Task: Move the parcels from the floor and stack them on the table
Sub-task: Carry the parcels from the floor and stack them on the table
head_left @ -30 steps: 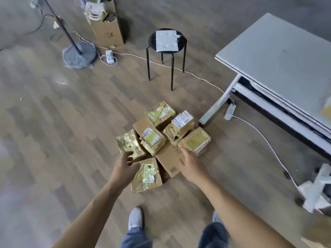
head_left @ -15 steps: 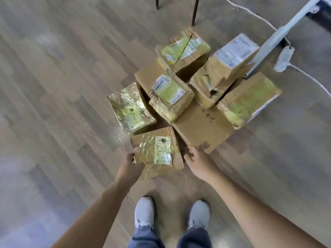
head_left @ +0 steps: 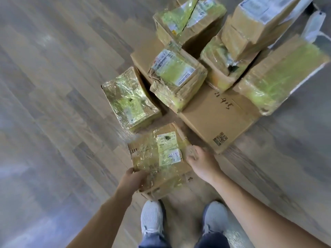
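Several cardboard parcels wrapped in clear tape lie clustered on the wood floor. The nearest parcel (head_left: 157, 158), brown with white labels, sits just ahead of my feet. My left hand (head_left: 133, 179) grips its near left corner, and my right hand (head_left: 198, 161) holds its right edge, fingers curled against the side. Behind it lie a shiny wrapped parcel (head_left: 129, 99), a labelled parcel (head_left: 175, 77) and a large flat box (head_left: 220, 119) that carries other parcels. More parcels (head_left: 281, 76) stand to the right and at the back. The table top is out of view.
My two grey shoes (head_left: 152, 219) stand directly below the held parcel. A white power strip (head_left: 313, 25) and a pale table leg (head_left: 302, 6) are at the top right corner. Bare floor stretches to the left.
The view has dropped closer to the pile. Both hands have closed in on the nearest parcel, the left to its near corner, the right onto its right edge.
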Tool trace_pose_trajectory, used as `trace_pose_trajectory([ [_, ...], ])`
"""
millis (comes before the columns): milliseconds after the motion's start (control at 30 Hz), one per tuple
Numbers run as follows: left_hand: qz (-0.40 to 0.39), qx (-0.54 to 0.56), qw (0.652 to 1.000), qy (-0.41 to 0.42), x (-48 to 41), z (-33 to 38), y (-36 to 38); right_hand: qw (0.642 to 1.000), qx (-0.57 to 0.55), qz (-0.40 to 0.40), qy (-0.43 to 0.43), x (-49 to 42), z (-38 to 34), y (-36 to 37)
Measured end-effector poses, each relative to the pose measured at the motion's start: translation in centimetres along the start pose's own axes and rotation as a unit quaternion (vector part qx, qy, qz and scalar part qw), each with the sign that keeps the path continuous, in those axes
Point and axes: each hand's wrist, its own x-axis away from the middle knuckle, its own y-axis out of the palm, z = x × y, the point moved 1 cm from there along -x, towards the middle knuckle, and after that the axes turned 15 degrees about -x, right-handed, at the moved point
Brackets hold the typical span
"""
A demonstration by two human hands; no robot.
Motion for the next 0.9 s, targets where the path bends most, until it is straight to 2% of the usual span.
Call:
trace_pose_trajectory([
  [133,0.061,0.078,0.995,0.034,9.4,2.2,-3.5,0.999,-0.029,0.028,-0.001,6.9,-6.8,-4.8],
  [200,0.06,0.124,0.989,0.056,15.8,4.2,-5.0,0.997,-0.053,0.047,0.006,12.1,-10.7,-8.2],
  [300,0.007,0.175,0.98,0.093,25.7,7.8,-6.6,0.993,-0.075,0.087,0.001,20.9,-16.7,-14.5],
  [367,-0.029,0.165,0.977,0.133,31.9,10.3,-6.7,0.986,-0.096,0.134,-0.011,26.8,-20.1,-19.1],
  [533,-0.106,0.139,0.951,0.256,46.1,18.4,-4.8,0.941,-0.183,0.278,-0.07,39.6,-26.5,-30.3],
  [733,-0.163,0.095,0.895,0.404,61.8,26.0,1.3,0.88,-0.271,0.367,-0.132,52.2,-26.9,-42.8],
  [900,-0.208,0.081,0.845,0.485,73.5,29.8,10.1,0.853,-0.285,0.405,-0.164,61.2,-23.3,-54.4],
])
